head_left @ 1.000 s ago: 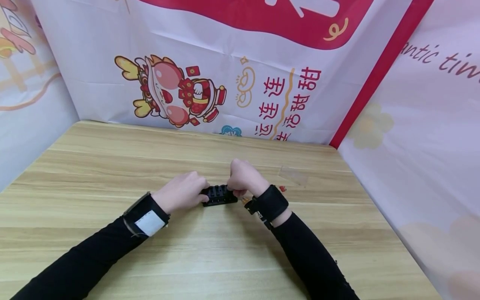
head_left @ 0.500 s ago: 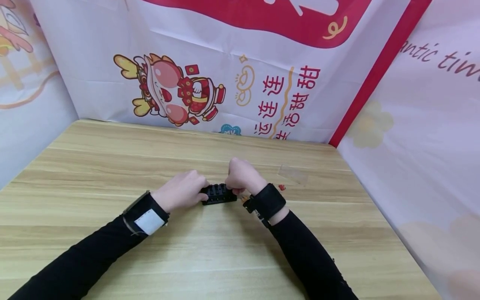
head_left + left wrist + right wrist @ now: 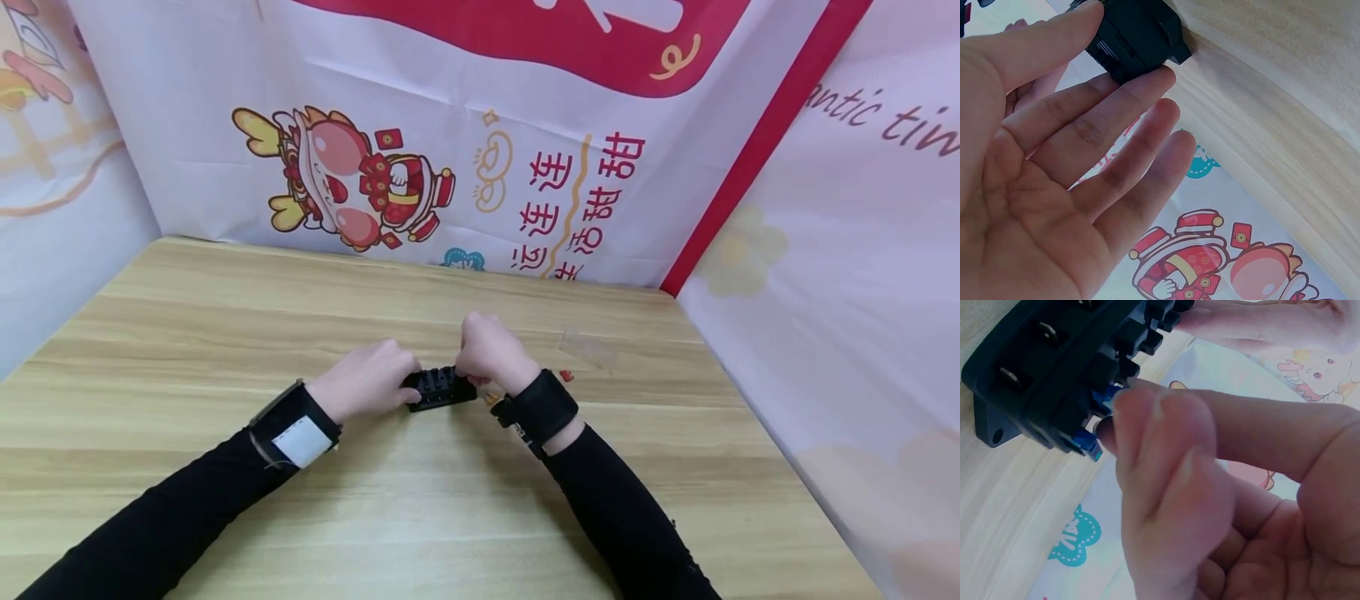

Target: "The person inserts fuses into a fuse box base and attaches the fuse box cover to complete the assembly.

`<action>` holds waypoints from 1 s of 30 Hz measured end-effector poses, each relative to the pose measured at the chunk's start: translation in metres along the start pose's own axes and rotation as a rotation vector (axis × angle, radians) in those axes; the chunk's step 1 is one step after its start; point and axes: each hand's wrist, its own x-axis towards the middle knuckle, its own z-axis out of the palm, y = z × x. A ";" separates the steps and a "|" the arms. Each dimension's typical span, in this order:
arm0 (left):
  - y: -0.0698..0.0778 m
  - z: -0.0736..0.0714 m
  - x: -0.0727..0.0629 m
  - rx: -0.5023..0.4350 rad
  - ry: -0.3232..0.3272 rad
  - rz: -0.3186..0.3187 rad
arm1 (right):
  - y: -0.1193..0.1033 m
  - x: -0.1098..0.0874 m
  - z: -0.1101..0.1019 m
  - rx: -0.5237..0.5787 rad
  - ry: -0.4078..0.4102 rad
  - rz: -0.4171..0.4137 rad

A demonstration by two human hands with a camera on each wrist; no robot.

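Head view: left grip (image 3: 366, 379) and right grip (image 3: 495, 356) at opposite ends of a black block (image 3: 441, 389)

The left grip pinches one end; the right grip curls at blue pieces (image 3: 1087, 445) on the other, whether holding one I cannot tell. The block's long axis runs hand to hand, roughly along the far edge of the tabletop (image 3: 412, 517), well in from it

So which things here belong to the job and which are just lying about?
In the job:
black block, gripped by the left hand
blue pieces at the block, by the right hand

Seemingly lying about:
red bit on the table
orange bit, possibly a spare part
clear flat piece
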 end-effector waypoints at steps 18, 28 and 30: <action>0.005 -0.004 0.000 -0.017 -0.006 0.007 | 0.000 0.000 0.000 -0.008 -0.010 0.007; 0.005 -0.004 -0.001 -0.031 -0.003 0.023 | 0.001 0.008 0.005 -0.031 0.039 -0.024; 0.004 -0.004 -0.001 -0.031 -0.002 0.025 | 0.000 0.009 0.005 -0.029 0.034 -0.016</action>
